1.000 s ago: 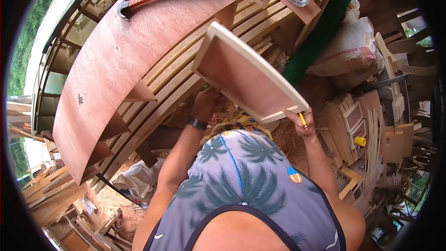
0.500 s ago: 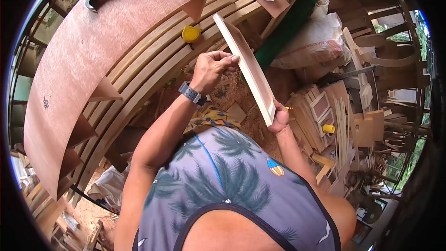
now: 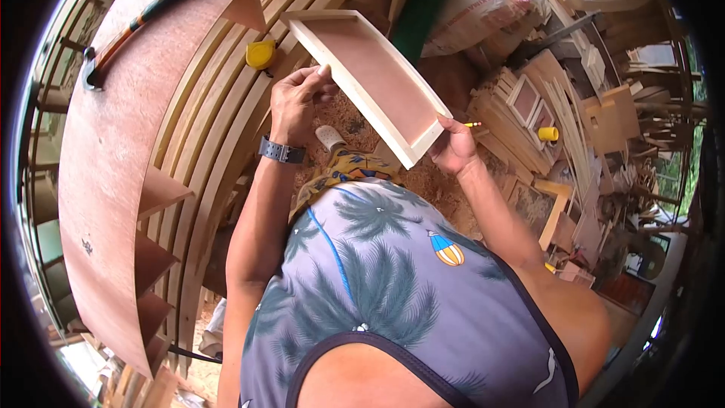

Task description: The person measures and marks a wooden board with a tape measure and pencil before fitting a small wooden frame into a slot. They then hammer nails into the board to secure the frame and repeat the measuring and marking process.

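Note:
A shallow rectangular wooden frame (image 3: 370, 75) with a reddish plywood panel inside is held up in the air, tilted, its open side facing me. My left hand (image 3: 296, 102) wears a watch and pinches the frame's long near edge with thumb and fingertips. At the lower right corner, my right hand (image 3: 455, 143) grips the frame, thumb on the rim and fingers beneath it. A yellow pencil (image 3: 473, 125) pokes out beside my right hand.
A curved plywood surface (image 3: 128, 128) on the left carries a hammer (image 3: 143, 19). A yellow tape measure (image 3: 260, 54) sits on curved wooden strips (image 3: 219, 98). Stacked small panels (image 3: 521, 106), a yellow roll (image 3: 548, 134) and a white sack (image 3: 483, 4) are on the right.
The frame has turned from nearly edge-on to showing its inner panel, and has moved up and left with both hands. The whole view has shifted too.

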A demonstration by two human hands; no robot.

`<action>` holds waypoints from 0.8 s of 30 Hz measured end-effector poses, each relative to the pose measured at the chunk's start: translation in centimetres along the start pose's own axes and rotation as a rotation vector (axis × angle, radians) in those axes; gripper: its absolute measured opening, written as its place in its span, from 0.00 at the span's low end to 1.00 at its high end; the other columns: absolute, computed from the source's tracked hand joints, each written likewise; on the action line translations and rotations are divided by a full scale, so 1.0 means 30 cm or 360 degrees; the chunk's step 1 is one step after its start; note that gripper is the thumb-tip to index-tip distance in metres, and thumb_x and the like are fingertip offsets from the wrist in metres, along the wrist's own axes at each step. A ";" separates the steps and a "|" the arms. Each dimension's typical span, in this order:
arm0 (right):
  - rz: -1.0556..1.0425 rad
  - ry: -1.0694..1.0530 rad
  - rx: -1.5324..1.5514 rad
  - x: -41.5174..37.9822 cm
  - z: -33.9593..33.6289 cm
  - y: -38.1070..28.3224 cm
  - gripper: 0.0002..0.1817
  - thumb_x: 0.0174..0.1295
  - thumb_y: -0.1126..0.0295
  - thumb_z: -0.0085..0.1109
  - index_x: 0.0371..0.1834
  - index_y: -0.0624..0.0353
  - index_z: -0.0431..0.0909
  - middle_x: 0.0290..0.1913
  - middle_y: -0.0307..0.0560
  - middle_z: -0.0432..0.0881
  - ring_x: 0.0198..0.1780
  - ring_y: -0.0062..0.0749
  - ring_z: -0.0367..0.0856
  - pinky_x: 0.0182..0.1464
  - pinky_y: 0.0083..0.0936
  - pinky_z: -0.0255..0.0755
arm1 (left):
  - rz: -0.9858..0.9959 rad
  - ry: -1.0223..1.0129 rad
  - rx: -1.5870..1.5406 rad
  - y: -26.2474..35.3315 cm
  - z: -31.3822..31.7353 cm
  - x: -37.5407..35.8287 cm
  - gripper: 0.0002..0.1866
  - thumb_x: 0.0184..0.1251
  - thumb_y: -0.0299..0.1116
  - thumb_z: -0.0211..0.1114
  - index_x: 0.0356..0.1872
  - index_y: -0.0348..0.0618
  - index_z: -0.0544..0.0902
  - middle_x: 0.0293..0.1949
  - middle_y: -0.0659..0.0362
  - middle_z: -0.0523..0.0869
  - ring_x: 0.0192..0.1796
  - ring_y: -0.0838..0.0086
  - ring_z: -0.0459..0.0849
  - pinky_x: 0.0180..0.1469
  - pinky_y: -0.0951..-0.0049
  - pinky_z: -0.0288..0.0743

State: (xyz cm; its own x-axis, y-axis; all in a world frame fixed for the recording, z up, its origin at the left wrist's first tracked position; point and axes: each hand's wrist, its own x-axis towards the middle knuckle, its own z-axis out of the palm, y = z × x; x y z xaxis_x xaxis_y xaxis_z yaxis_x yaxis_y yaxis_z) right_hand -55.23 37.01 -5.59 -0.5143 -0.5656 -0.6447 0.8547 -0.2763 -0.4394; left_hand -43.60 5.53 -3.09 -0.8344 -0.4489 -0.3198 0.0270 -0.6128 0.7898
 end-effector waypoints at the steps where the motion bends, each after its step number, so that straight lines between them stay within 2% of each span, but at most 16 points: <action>1: -0.0018 0.0008 0.0032 0.004 0.004 0.001 0.20 0.66 0.67 0.63 0.60 0.58 0.79 0.46 0.41 0.90 0.41 0.28 0.91 0.36 0.26 0.89 | -0.0016 -0.0025 0.0023 0.005 0.002 0.007 0.15 0.69 0.35 0.74 0.45 0.31 0.86 0.34 0.58 0.89 0.34 0.77 0.87 0.38 0.79 0.81; 7: -0.0001 0.0038 0.0040 0.012 -0.024 0.000 0.19 0.65 0.66 0.63 0.59 0.56 0.80 0.45 0.40 0.90 0.40 0.28 0.90 0.37 0.27 0.89 | -0.0037 0.0054 0.0075 0.025 0.034 0.014 0.12 0.72 0.34 0.71 0.44 0.33 0.84 0.33 0.59 0.87 0.32 0.77 0.84 0.34 0.77 0.79; 9: 0.0008 -0.0064 0.0022 0.013 -0.046 -0.010 0.19 0.66 0.65 0.64 0.59 0.55 0.80 0.49 0.41 0.88 0.48 0.30 0.89 0.47 0.35 0.88 | -0.0018 0.0038 0.0076 0.015 0.020 0.031 0.14 0.71 0.34 0.72 0.45 0.32 0.85 0.33 0.59 0.87 0.33 0.78 0.84 0.35 0.78 0.80; 10: 0.0011 -0.0064 0.0028 -0.005 -0.015 -0.014 0.19 0.66 0.65 0.64 0.59 0.55 0.80 0.49 0.41 0.88 0.48 0.30 0.89 0.47 0.35 0.88 | 0.0000 0.0029 0.0069 0.000 0.008 0.037 0.15 0.69 0.35 0.74 0.46 0.31 0.86 0.33 0.59 0.88 0.34 0.78 0.85 0.37 0.79 0.81; 12: -0.0169 -0.0006 -0.0220 -0.038 0.054 -0.023 0.21 0.66 0.63 0.64 0.61 0.55 0.78 0.54 0.43 0.86 0.55 0.32 0.85 0.59 0.43 0.80 | -0.0080 0.0061 0.0044 -0.048 -0.021 0.042 0.16 0.69 0.35 0.74 0.46 0.30 0.86 0.33 0.59 0.88 0.34 0.78 0.85 0.36 0.78 0.80; 13: -0.0297 -0.0083 -0.0334 -0.016 0.008 -0.025 0.22 0.68 0.62 0.63 0.63 0.56 0.76 0.57 0.43 0.83 0.60 0.35 0.80 0.66 0.45 0.72 | -0.0119 0.0101 0.0007 -0.044 -0.037 0.051 0.16 0.69 0.36 0.74 0.46 0.30 0.86 0.33 0.59 0.87 0.34 0.78 0.85 0.35 0.78 0.79; 15: -0.0295 -0.0121 -0.0328 -0.035 0.044 -0.042 0.21 0.69 0.65 0.60 0.62 0.60 0.77 0.55 0.44 0.84 0.58 0.35 0.81 0.65 0.41 0.73 | -0.0012 0.0273 0.0475 -0.030 -0.066 -0.001 0.19 0.70 0.39 0.72 0.46 0.28 0.86 0.36 0.56 0.89 0.35 0.76 0.85 0.37 0.73 0.80; 16: -0.0283 -0.0219 -0.0399 -0.027 0.046 -0.051 0.28 0.68 0.67 0.60 0.70 0.64 0.70 0.64 0.47 0.79 0.67 0.38 0.76 0.73 0.42 0.65 | -0.0054 0.0281 0.0425 -0.002 -0.086 -0.049 0.20 0.70 0.40 0.72 0.46 0.27 0.86 0.38 0.54 0.89 0.36 0.76 0.86 0.38 0.71 0.81; 17: -0.0303 -0.0240 -0.0567 -0.023 0.058 -0.048 0.27 0.68 0.68 0.60 0.69 0.64 0.71 0.63 0.47 0.80 0.66 0.38 0.77 0.72 0.41 0.66 | 0.0135 0.0379 0.0582 0.009 -0.116 -0.082 0.19 0.69 0.39 0.73 0.45 0.27 0.87 0.38 0.54 0.89 0.36 0.75 0.86 0.39 0.70 0.82; 20: -0.0581 -0.0278 -0.0873 0.032 0.087 0.014 0.23 0.65 0.72 0.63 0.64 0.64 0.76 0.58 0.46 0.83 0.60 0.34 0.81 0.68 0.36 0.70 | 0.0112 0.0627 0.0265 0.141 -0.174 -0.211 0.18 0.67 0.40 0.75 0.41 0.30 0.88 0.37 0.55 0.89 0.38 0.74 0.86 0.40 0.73 0.82; 21: -0.0647 -0.0306 -0.0958 0.038 0.127 0.039 0.20 0.62 0.74 0.65 0.58 0.63 0.80 0.54 0.44 0.84 0.57 0.31 0.81 0.64 0.33 0.72 | 0.0256 0.0631 0.0047 0.138 -0.232 -0.225 0.17 0.67 0.40 0.75 0.42 0.31 0.88 0.39 0.56 0.89 0.40 0.73 0.87 0.40 0.74 0.82; 22: -0.0574 -0.0319 -0.1069 0.060 0.135 0.062 0.18 0.60 0.76 0.65 0.55 0.63 0.81 0.52 0.42 0.85 0.55 0.29 0.81 0.62 0.31 0.72 | 0.0302 0.0653 -0.0157 0.203 -0.229 -0.274 0.17 0.68 0.37 0.74 0.46 0.30 0.86 0.42 0.53 0.90 0.42 0.70 0.88 0.42 0.72 0.83; 24: -0.0605 -0.0407 -0.1099 0.092 0.193 0.119 0.16 0.59 0.75 0.68 0.51 0.64 0.83 0.48 0.41 0.86 0.50 0.29 0.83 0.60 0.28 0.73 | 0.0432 0.0629 -0.0347 0.228 -0.322 -0.307 0.19 0.77 0.37 0.62 0.59 0.33 0.81 0.51 0.52 0.89 0.49 0.65 0.88 0.49 0.65 0.82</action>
State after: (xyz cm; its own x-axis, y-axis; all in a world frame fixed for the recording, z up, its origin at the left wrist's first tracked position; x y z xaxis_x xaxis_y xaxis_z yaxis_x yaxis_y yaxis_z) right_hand -53.19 29.97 -5.31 -0.6565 -0.7121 -0.2490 0.3473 0.0076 -0.9377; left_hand -30.42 -0.82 0.20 -0.5112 -0.7956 -0.3251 0.3624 -0.5425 0.7578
